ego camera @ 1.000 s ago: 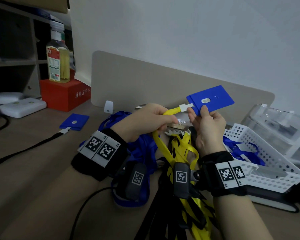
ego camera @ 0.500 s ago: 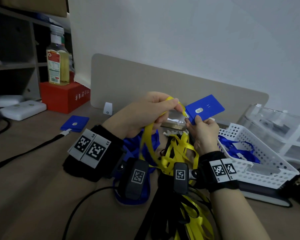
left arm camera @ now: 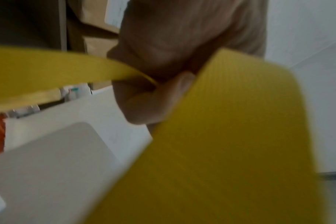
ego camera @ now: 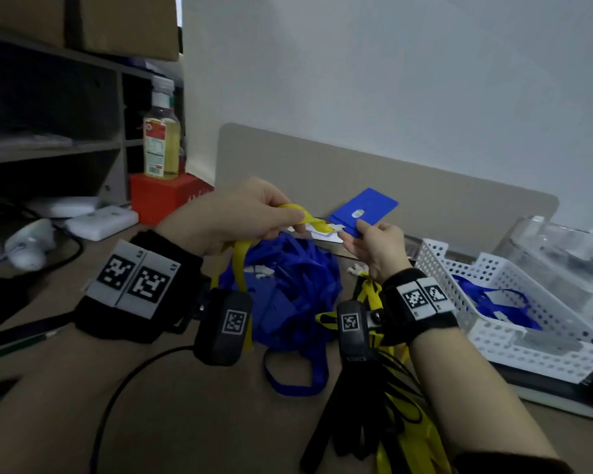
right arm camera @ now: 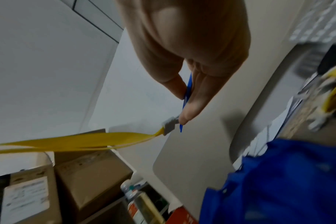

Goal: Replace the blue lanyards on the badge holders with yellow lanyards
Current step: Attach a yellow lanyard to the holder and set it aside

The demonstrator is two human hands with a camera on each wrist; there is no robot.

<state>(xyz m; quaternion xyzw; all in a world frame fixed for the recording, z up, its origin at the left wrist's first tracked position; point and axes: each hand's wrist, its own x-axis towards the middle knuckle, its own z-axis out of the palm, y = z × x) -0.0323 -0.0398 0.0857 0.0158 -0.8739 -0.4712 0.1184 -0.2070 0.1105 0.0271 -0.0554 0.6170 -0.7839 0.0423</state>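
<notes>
A plain pale wall (ego camera: 391,80) rises behind a brown desk (ego camera: 202,422); a beige panel (ego camera: 322,165) with rounded corners stands along the desk's back edge; dark shelves (ego camera: 48,148) fill the left side, cardboard boxes (ego camera: 124,25) on top; the light is dim and even.

- I see a brown worktop (ego camera: 192,415).
- A heap of blue lanyards (ego camera: 288,285) lies on it mid-way.
- White perforated basket (ego camera: 500,340) on my right.
- Red box (ego camera: 161,196) and white device (ego camera: 101,222) far left.
</notes>
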